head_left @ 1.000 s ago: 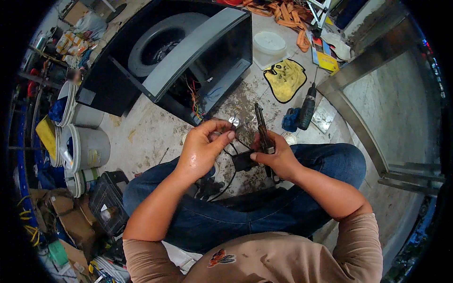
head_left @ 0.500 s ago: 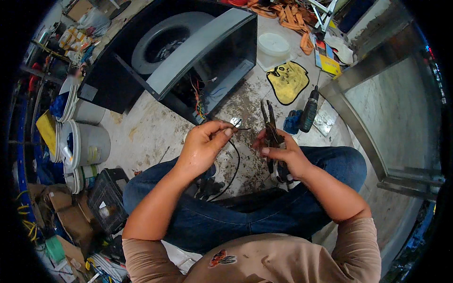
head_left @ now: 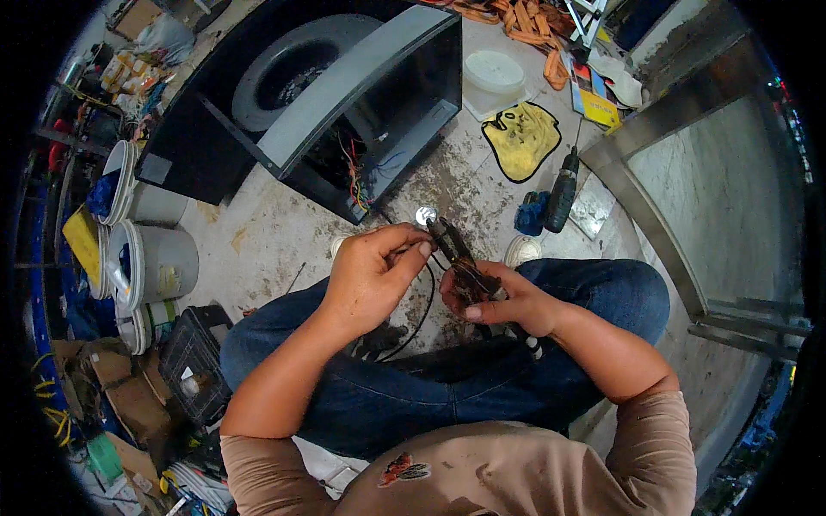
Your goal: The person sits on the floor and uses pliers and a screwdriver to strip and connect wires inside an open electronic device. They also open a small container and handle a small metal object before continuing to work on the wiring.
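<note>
Between thumb and fingers my left hand (head_left: pixel 379 267) pinches a black cable (head_left: pixel 429 297), which hangs in a curve toward my lap. In my right hand (head_left: pixel 508 301) is a dark pair of pliers (head_left: pixel 460 260), its jaws pointing up and left, close to my left fingertips. The jaws look nearly closed at the cable's end; whether they bite it I cannot tell. Just beyond my hands stands a black metal housing (head_left: pixel 413 159) with a grey curved panel. Loose coloured wires (head_left: pixel 356 176) come out of its near corner.
A cordless drill (head_left: pixel 564 193) lies on the right beside a yellow cloth (head_left: pixel 522 142). A white round lid (head_left: pixel 495 70) is farther back. White buckets (head_left: pixel 159 258) and a black case (head_left: pixel 189 365) stand at left. A metal-framed glass panel (head_left: pixel 705 215) leans at right. Dirt covers the floor (head_left: pixel 249 236).
My right hand has moved left, bringing the pliers to my left fingertips. Their jaws, spread before, are now closer together. My left hand still holds the cable.
</note>
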{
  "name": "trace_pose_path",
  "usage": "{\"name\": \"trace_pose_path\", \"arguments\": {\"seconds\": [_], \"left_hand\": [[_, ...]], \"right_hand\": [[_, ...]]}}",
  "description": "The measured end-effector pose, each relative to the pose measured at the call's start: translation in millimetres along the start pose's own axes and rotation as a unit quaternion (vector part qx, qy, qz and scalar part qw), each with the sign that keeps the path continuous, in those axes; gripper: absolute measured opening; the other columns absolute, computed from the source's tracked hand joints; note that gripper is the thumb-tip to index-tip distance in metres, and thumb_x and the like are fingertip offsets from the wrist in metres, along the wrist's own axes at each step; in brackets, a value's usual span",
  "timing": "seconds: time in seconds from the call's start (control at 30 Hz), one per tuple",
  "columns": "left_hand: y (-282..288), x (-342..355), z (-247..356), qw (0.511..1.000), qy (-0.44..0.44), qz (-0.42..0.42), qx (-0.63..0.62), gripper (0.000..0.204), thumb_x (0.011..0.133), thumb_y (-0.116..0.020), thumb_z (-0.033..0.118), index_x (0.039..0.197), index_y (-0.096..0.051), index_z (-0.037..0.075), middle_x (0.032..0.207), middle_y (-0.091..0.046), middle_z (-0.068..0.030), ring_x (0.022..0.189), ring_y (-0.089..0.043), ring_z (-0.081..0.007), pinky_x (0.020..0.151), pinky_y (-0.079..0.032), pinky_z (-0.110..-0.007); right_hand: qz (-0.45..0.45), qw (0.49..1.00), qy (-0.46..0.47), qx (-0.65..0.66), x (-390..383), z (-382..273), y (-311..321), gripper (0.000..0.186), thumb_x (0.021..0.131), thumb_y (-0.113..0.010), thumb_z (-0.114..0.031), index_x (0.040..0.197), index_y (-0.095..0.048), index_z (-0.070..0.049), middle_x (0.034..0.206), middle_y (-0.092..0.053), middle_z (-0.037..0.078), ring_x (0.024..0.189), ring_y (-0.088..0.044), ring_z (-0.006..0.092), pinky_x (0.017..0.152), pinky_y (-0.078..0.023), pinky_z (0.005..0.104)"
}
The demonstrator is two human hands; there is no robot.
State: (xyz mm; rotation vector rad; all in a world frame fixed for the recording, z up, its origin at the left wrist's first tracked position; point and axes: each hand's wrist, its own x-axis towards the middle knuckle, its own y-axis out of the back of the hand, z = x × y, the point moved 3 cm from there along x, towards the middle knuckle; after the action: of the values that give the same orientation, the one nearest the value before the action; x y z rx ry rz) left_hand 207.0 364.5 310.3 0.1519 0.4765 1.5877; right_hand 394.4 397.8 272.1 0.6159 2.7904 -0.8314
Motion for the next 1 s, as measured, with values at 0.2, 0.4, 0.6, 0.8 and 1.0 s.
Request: {"name": "trace_pose_path", "arguments": {"seconds": [0.2, 0.4, 0.6, 0.8, 1.0], "left_hand": [[3, -2, 4, 1.000, -0.004, 0.002, 0.013, 0.017, 0.087, -0.060, 0.010, 0.094, -0.064, -0.004, 0.082, -0.066, -0.0070, 0.078, -0.060, -0.0111, 0.070, -0.047, -0.026], [1, -2, 4, 0.998, -0.049, 0.040, -0.003, 0.016, 0.084, -0.061, 0.012, 0.090, -0.065, -0.002, 0.071, -0.062, -0.0089, 0.061, -0.053, -0.0110, 0.057, -0.043, -0.027], [0, -4, 6, 0.997, -0.051, 0.051, 0.000, 0.016, 0.083, -0.062, 0.013, 0.090, -0.066, -0.001, 0.062, -0.059, -0.0088, 0.050, -0.049, -0.0106, 0.050, -0.040, -0.027], [-1, -4, 10, 0.996, -0.056, 0.059, 0.025, 0.016, 0.083, -0.062, 0.013, 0.090, -0.065, -0.001, 0.060, -0.057, -0.0083, 0.050, -0.048, -0.0091, 0.049, -0.039, -0.027], [-1, -4, 8, 0.997, -0.051, 0.055, 0.026, 0.016, 0.083, -0.062, 0.014, 0.089, -0.065, -0.001, 0.060, -0.057, -0.0090, 0.050, -0.049, -0.0104, 0.049, -0.039, -0.027]], "right_hand": [[0.014, 0.999, 0.003, -0.048, -1, -8, -5, 0.037, 0.081, -0.069, -0.016, 0.111, -0.051, -0.002, 0.093, -0.052, 0.001, 0.090, -0.048, 0.0107, 0.084, -0.041, 0.0269], [0.036, 0.992, 0.007, -0.117, 0, -12, -8, 0.037, 0.079, -0.070, -0.016, 0.106, -0.051, -0.002, 0.091, -0.051, 0.002, 0.086, -0.047, 0.0108, 0.080, -0.041, 0.0267], [0.086, 0.970, 0.010, -0.227, -1, -10, -9, 0.040, 0.077, -0.072, -0.021, 0.104, -0.051, -0.001, 0.085, -0.053, 0.006, 0.079, -0.050, 0.0140, 0.073, -0.043, 0.0298], [0.127, 0.942, 0.032, -0.310, -1, -11, -11, 0.044, 0.076, -0.071, -0.028, 0.103, -0.051, 0.001, 0.082, -0.057, 0.014, 0.075, -0.056, 0.0256, 0.070, -0.045, 0.0362], [0.139, 0.919, 0.026, -0.369, 0, -14, -12, 0.043, 0.076, -0.070, -0.026, 0.101, -0.051, 0.003, 0.077, -0.057, 0.018, 0.073, -0.057, 0.0324, 0.067, -0.044, 0.0401]]}}
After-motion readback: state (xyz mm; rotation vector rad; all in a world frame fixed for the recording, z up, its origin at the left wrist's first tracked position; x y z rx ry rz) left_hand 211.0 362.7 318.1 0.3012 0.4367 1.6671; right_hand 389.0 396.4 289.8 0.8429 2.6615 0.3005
